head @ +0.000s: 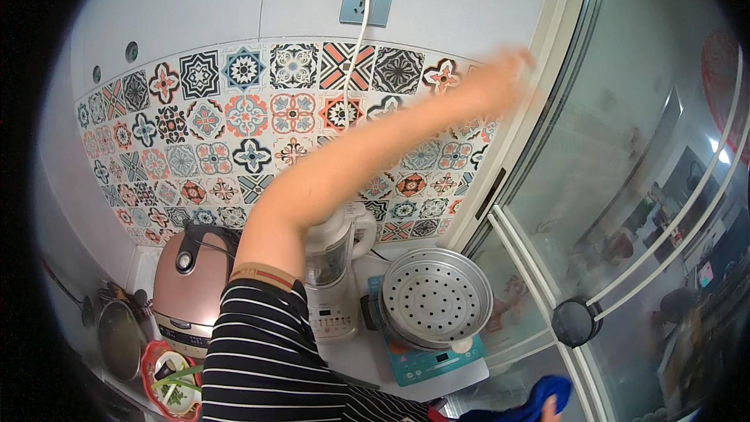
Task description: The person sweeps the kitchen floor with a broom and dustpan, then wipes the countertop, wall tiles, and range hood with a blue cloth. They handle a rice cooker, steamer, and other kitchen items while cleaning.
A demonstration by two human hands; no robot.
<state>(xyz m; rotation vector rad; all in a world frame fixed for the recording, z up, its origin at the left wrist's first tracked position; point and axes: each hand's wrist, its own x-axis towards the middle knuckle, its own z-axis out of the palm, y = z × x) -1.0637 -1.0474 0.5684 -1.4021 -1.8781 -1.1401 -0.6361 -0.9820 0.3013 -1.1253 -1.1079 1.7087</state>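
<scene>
My left arm in a short striped sleeve reaches up and across the patterned wall tiles (249, 117). My left hand (508, 79), blurred, is at the pale frame (542, 29) of a glass sliding door; contact and finger shape are unclear. Low at the right, my right hand (549, 409) grips a bunched blue cloth (552, 392), mostly cut off by the picture's edge. Between the two hands, a perforated metal steamer (436, 293) sits on a pot over a teal induction cooker (436, 368).
A white blender (331, 305) and a pink-brown rice cooker (196, 281) stand on the counter. Left are a pan (120, 340) and a red-rimmed basin (149, 384) with a plate of green onion. The glass door (615, 146) with a round black handle (574, 322) lies right. A white cord (355, 53) hangs from the socket.
</scene>
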